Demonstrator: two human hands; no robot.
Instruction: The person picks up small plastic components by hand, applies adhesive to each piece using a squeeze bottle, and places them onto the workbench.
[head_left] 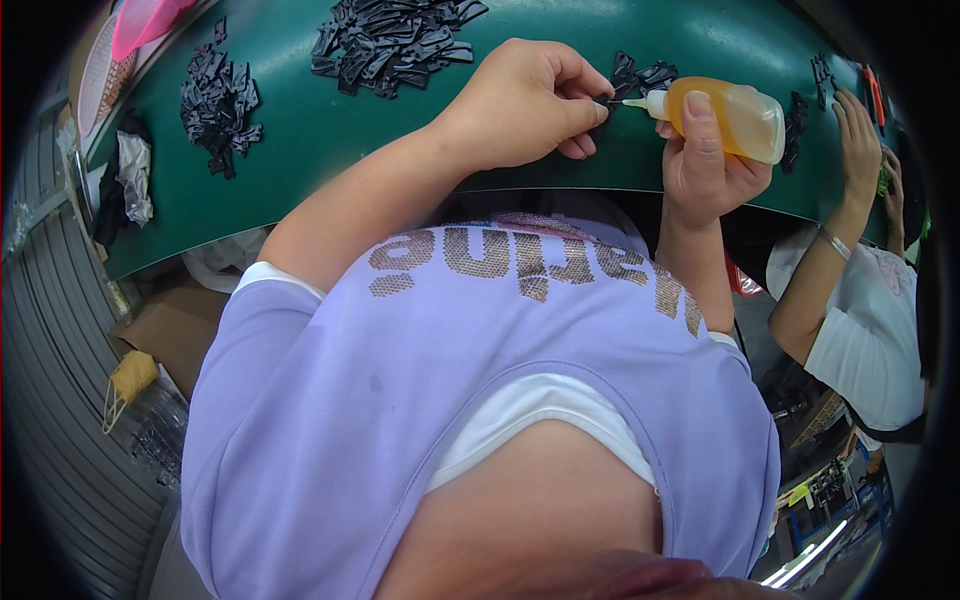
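My left hand (528, 103) is closed in a pinch on a small black plastic part (601, 99), most of it hidden by the fingers. My right hand (708, 160) grips a clear squeeze bottle (745, 118) of amber liquid, tipped on its side. Its white nozzle (637, 102) points left, and the thin tip reaches the black part or very near it; whether they touch I cannot tell. Just beyond the nozzle lies a small group of black parts (640, 74) on the green table (560, 20).
A large pile of black parts (392, 45) lies at the far middle, a smaller pile (220, 108) at the left. More parts (795, 130) sit right of the bottle. A co-worker's hand (858, 150) rests at the table's right end, near a red-handled tool (874, 98).
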